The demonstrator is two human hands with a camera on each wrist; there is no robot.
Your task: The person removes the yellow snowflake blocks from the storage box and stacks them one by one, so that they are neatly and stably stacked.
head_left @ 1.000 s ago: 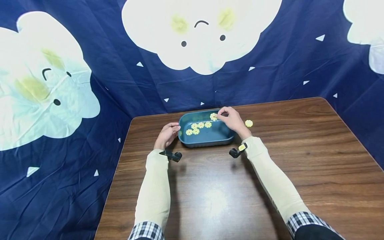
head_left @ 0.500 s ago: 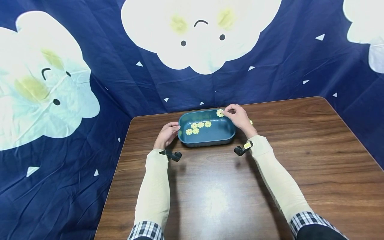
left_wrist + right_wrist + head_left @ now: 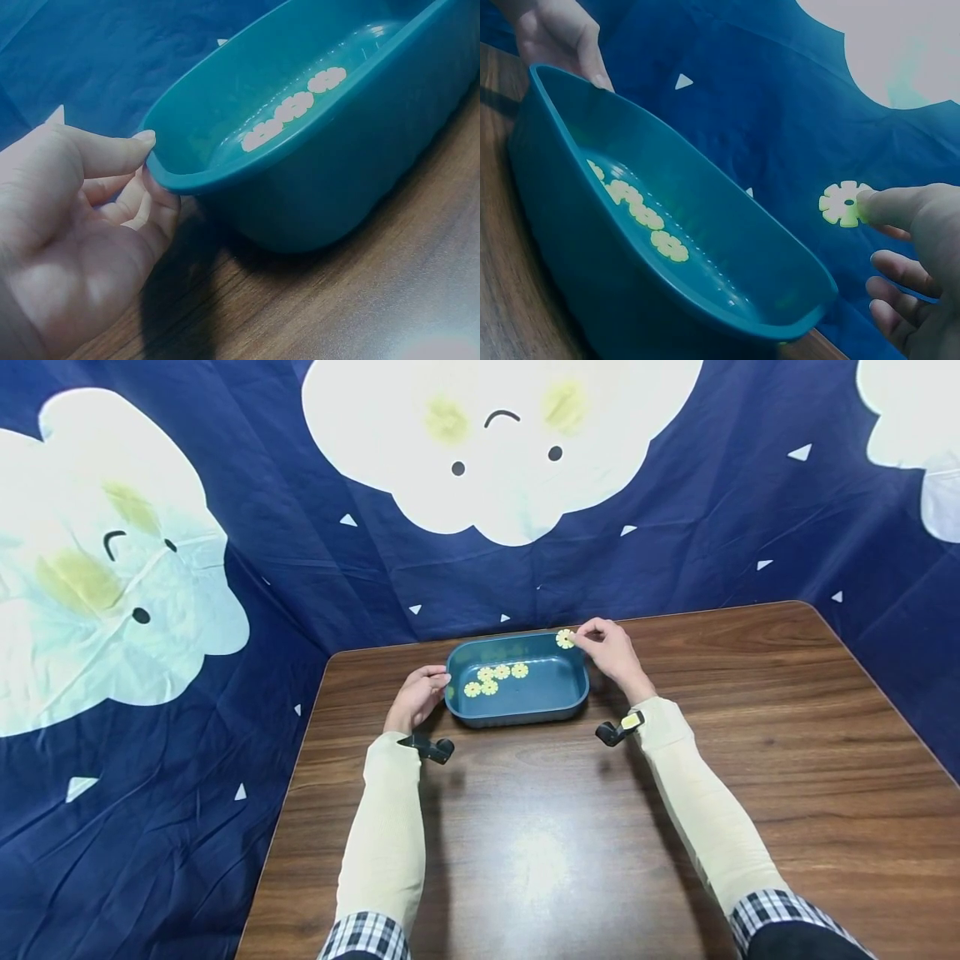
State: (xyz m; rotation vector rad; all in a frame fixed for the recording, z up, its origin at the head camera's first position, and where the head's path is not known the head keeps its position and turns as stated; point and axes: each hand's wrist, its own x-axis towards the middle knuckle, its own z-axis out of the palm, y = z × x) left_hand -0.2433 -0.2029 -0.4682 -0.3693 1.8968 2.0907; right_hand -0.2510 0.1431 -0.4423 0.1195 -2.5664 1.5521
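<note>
A teal plastic basin [image 3: 525, 719] sits on the table, and my left hand [image 3: 417, 700] pinches its left end. In the left wrist view the thumb [image 3: 112, 152] lies over the rim, with fingers curled beneath it. Between thumb and fingers of my right hand [image 3: 611, 652] is a yellow flower-shaped plastic disc [image 3: 844, 202], notched round its edge and with a small central hole. That disc is held up above the basin's back right corner. Several matching yellow discs [image 3: 502, 672] lie on the basin floor, some overlapping, towards its left half.
The brown wood-grain table [image 3: 750, 735] extends to both sides and in front of the basin. Close behind it hangs a dark blue cloth [image 3: 675, 560] printed with white clouds. A black wrist camera [image 3: 427, 748] is strapped to each sleeve.
My right hand has moved right and slightly back with its disc, from over the basin to its back right corner. It now covers the loose disc on the table. My left hand stays put.
</note>
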